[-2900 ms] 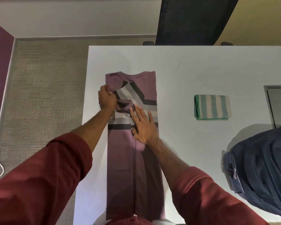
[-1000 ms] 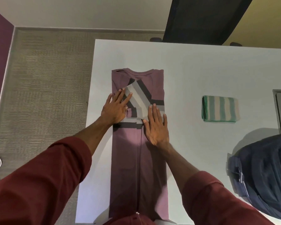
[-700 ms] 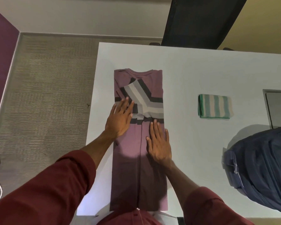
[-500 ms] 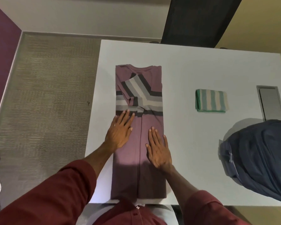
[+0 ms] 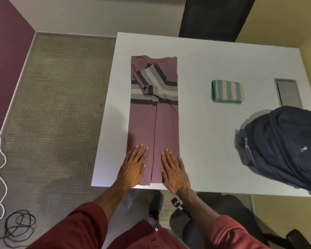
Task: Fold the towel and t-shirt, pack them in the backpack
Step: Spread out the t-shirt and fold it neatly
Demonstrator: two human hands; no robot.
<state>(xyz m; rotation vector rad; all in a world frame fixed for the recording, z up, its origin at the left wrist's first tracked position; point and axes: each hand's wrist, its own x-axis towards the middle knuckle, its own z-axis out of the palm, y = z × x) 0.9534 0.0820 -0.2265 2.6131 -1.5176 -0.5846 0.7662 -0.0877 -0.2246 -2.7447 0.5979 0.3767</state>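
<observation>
A mauve t-shirt (image 5: pixel 153 121) with grey, white and black stripes lies on the white table (image 5: pixel 205 56) as a long narrow strip, both sides folded in to a centre seam. My left hand (image 5: pixel 133 168) presses flat on its near left corner. My right hand (image 5: pixel 174 169) presses flat on its near right corner. A folded green-and-white striped towel (image 5: pixel 227 91) sits to the right of the shirt. The dark blue backpack (image 5: pixel 284 146) lies at the table's right side.
A grey rectangular panel (image 5: pixel 288 93) is set into the table behind the backpack. A dark chair back (image 5: pixel 214 17) stands beyond the far edge. White and black cables (image 5: pixel 2 209) lie on the carpet at the left. A chair base (image 5: pixel 294 238) shows under the table's near right.
Both hands slid flat down the shirt from the striped chest area to the hem at the near table edge. Earlier the left hand was tucking the sleeve in.
</observation>
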